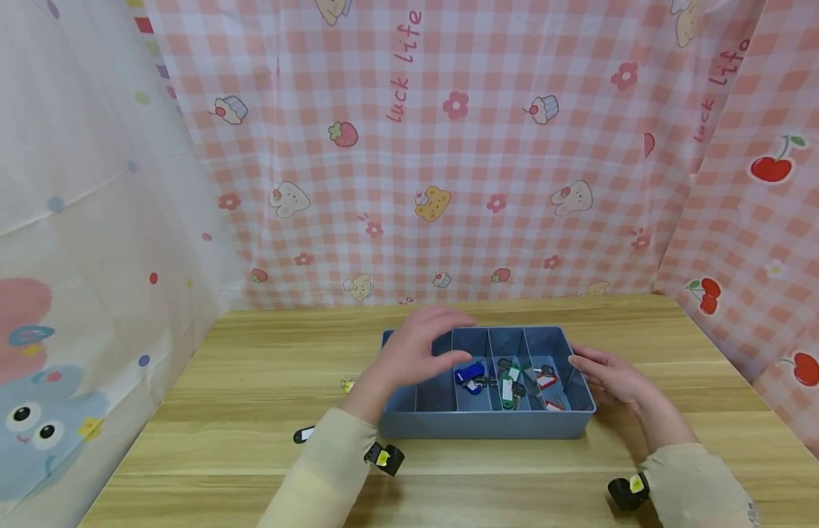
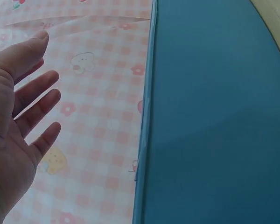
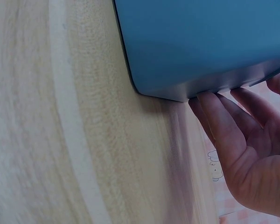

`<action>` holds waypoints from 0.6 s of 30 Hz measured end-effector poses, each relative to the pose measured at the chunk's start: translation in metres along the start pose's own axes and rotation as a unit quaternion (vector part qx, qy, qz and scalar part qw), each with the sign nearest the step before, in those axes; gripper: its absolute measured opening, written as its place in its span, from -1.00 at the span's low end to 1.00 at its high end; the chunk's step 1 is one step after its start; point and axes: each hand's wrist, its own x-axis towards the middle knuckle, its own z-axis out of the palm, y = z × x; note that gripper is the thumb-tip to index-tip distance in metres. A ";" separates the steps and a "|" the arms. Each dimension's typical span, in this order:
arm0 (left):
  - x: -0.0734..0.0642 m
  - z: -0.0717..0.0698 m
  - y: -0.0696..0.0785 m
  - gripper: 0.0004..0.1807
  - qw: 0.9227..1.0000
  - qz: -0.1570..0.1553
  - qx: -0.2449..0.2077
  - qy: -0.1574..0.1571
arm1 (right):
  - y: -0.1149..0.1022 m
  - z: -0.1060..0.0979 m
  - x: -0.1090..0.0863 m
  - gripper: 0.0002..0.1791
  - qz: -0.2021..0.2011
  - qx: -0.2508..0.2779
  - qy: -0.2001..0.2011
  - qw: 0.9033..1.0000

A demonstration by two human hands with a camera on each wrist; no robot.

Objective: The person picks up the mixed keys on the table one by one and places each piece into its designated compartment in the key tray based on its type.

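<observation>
A grey-blue divided box (image 1: 488, 425) stands on the table, its compartments side by side. Blue key tags (image 1: 470, 372) lie in a middle compartment, green key tags (image 1: 508, 392) in the one to its right, and red key tags (image 1: 546, 381) in the rightmost. Over the left part of the box hovers my left hand (image 1: 424, 350), fingers and thumb spread apart with nothing between them; it hides part of the left compartments. My right hand (image 3: 252, 140) rests its fairly straight fingers against the box's right end wall, the thumb near the rim.
Left of the box, a black key tag (image 1: 304, 434) with a white label lies on the wooden table (image 1: 251, 367). A yellow item (image 1: 347, 385) is partly hidden behind my left forearm. Pink checked cloth (image 1: 383, 169) hangs behind the table.
</observation>
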 end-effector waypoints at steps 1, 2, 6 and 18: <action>-0.001 0.000 0.000 -0.51 1.000 0.005 0.006 0.004 | 0.000 0.000 0.000 -0.22 0.001 0.001 0.001 1.000; -0.002 -0.001 0.000 -0.51 1.000 0.009 0.012 0.009 | 0.000 0.000 0.000 -0.22 0.000 0.002 0.000 1.000; -0.007 -0.004 0.001 -0.50 0.999 0.024 0.025 0.025 | 0.001 0.000 0.001 -0.24 -0.007 0.004 -0.010 1.000; -0.024 -0.023 -0.002 -0.46 0.997 0.038 0.041 0.053 | 0.000 0.000 0.000 -0.24 -0.008 -0.007 -0.010 1.000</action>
